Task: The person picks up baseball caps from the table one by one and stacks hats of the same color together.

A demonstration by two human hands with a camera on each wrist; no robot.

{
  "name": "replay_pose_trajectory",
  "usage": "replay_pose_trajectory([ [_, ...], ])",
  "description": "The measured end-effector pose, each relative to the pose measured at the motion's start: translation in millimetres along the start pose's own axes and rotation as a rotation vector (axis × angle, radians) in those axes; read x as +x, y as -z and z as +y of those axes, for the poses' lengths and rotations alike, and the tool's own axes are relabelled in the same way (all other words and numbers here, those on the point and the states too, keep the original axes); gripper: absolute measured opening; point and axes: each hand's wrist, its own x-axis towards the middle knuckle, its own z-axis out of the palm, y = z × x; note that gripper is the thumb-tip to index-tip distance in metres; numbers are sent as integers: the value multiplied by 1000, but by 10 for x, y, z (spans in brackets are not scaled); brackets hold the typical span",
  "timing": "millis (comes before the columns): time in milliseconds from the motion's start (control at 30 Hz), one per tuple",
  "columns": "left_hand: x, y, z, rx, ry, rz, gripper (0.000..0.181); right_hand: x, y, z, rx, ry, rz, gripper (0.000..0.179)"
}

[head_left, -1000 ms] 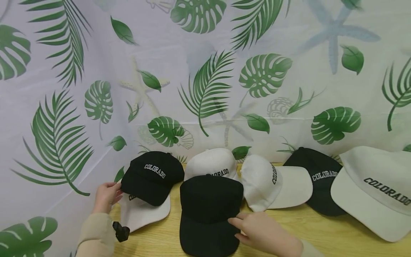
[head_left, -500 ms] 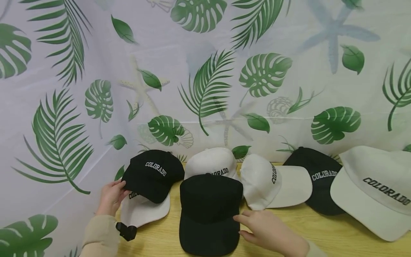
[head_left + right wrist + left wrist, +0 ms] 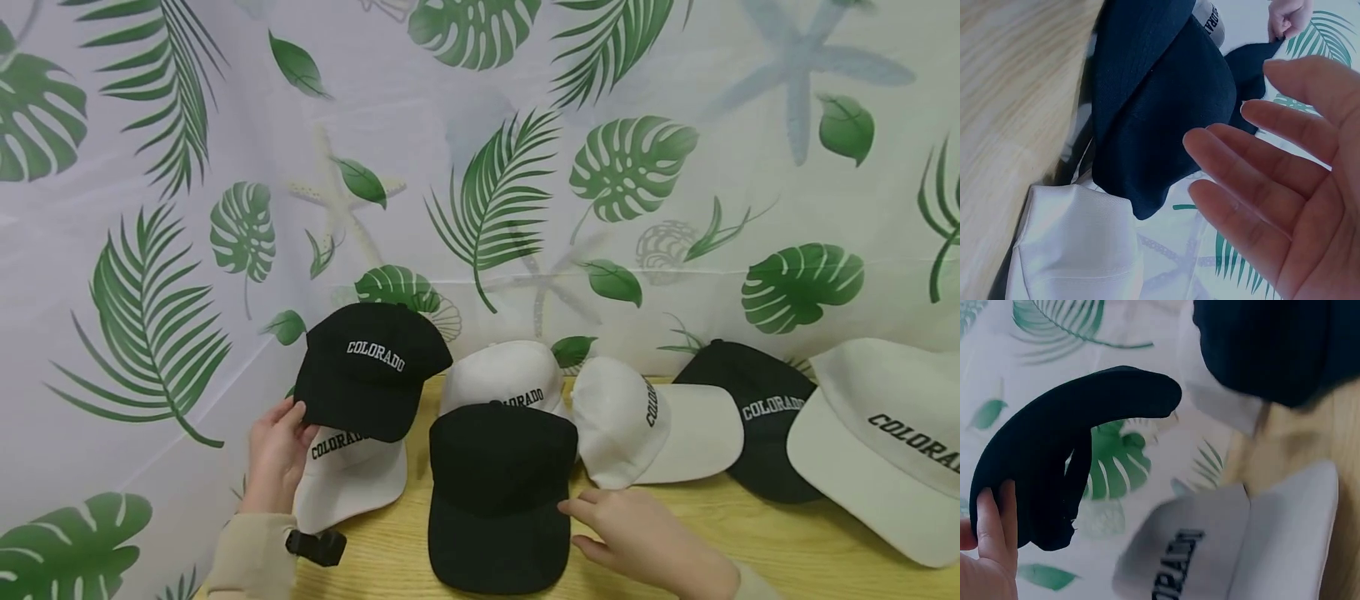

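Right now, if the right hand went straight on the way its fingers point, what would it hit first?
Probably the front black cap: the fingers of the right hand point toward its side. In the head view the fingertips look very close to it, but whether they touch is unclear.

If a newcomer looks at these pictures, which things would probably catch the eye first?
Probably the cloth with big green leaves, which fills the upper part of the head view. Next, the black COLORADO cap at the left, held up in the grip of the left hand near a white cap. Then the plain-fronted black cap at the front middle of the wooden table, beside the right hand.
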Motion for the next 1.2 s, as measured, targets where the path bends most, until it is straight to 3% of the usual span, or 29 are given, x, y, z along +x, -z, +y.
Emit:
replay_pose_trajectory([
  [100,-118,-98,10,-64,-3,-61,44,-16,2,1,-17,20,42,24],
  [233,-252,-205,-23,-169,43,-158,31,-31,-9,7,-47,41,89,25],
  [333,-346,-268,-78,-248,88,-207,15,-30,-14,11,-46,39,86,25],
  [433,-449,-311,-156,-277,124,-247,13,-28,-12,10,-37,34,76,25],
  [667,-671,-395,-347,-277,174,-293,14,-32,10,1,-33,27,84,24],
  [1000,-852,-410,-599,-220,230,-303,28,-22,15,-4,-24,22,73,24],
  [1200,-981,-467,-684,-200,286,-298,32,-4,-14,-33,-58,47,142,32],
])
